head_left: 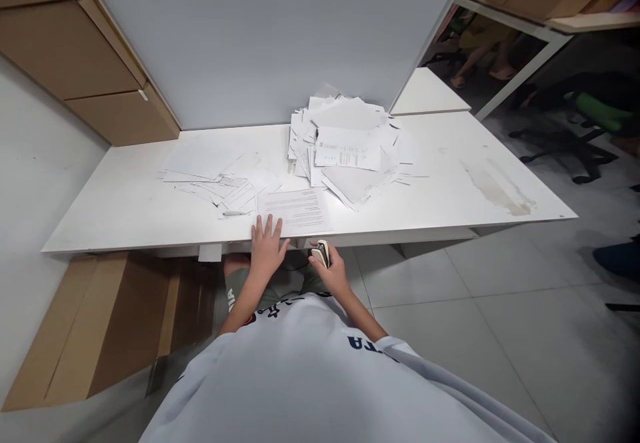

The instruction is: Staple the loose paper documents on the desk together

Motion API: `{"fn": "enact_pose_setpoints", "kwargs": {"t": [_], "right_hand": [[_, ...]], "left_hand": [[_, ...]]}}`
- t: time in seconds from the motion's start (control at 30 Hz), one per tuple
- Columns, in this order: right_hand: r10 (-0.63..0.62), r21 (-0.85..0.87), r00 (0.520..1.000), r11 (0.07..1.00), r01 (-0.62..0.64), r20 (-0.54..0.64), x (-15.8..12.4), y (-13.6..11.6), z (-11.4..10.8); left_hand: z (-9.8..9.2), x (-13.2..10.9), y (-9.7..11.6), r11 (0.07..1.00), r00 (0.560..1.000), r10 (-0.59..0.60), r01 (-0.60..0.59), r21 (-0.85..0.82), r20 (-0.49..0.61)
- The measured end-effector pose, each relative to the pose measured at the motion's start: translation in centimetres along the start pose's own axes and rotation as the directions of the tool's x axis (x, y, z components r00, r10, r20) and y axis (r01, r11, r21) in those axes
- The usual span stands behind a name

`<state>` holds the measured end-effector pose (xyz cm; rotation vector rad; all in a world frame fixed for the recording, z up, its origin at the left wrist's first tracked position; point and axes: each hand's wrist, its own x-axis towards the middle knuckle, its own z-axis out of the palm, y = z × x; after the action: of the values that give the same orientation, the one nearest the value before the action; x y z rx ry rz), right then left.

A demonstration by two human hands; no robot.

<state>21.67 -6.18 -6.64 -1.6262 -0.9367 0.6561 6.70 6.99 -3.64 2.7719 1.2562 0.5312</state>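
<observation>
Stapler (pixel 323 254) sits in right hand (pixel 334 271), fingers clenched round it, just off the near edge of the white desk (pixel 125 196), right of the printed sheet (pixel 296 211). Left hand (pixel 267 246) is released: palm flat, fingers spread, pressing the sheet's near left corner at the desk edge. Sheet lies alone, nearest the person. Big loose heap of papers (pixel 345 143) lies just beyond it, centre-far, against the grey partition (pixel 260 36). Thinner spread of papers (pixel 215 176) is to the left, far of the left hand. Brown smear (pixel 495 190) marks the desk's right end. Cardboard boxes (pixel 100 323) stand under the desk, left.
</observation>
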Motion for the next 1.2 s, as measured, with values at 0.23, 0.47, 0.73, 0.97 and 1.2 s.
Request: {"fn": "enact_pose_setpoints", "kwargs": {"t": [0.23, 0.47, 0.73, 0.97, 1.2], "right_hand": [[0.326, 0.326, 0.921, 0.865, -0.382, 0.212, -0.1, -0.8, 0.5], [0.356, 0.588, 0.726, 0.428, -0.686, 0.588, -0.5, -3.7, 1.3], [0.421, 0.58, 0.699, 0.391, -0.715, 0.578, 0.3, -4.6, 2.0], [0.443, 0.583, 0.729, 0.439, -0.684, 0.522, 0.1, -3.9, 2.7], [0.488, 0.626, 0.747, 0.423, -0.655, 0.452, 0.2, -3.4, 3.0]], "left_hand": [[0.7, -0.6, -0.8, 0.997, 0.996, 0.08, -0.08, -0.005, 0.046], [0.8, -2.6, 0.3, 0.996, 0.996, 0.086, -0.086, -0.033, -0.013], [1.0, -4.8, 1.1, 0.997, 0.994, 0.056, -0.061, -0.057, -0.093], [1.0, -5.3, 1.3, 0.965, 0.963, 0.244, -0.253, -0.066, -0.115], [1.5, -6.1, 1.9, 0.94, 0.93, 0.332, -0.34, -0.027, -0.156]]}}
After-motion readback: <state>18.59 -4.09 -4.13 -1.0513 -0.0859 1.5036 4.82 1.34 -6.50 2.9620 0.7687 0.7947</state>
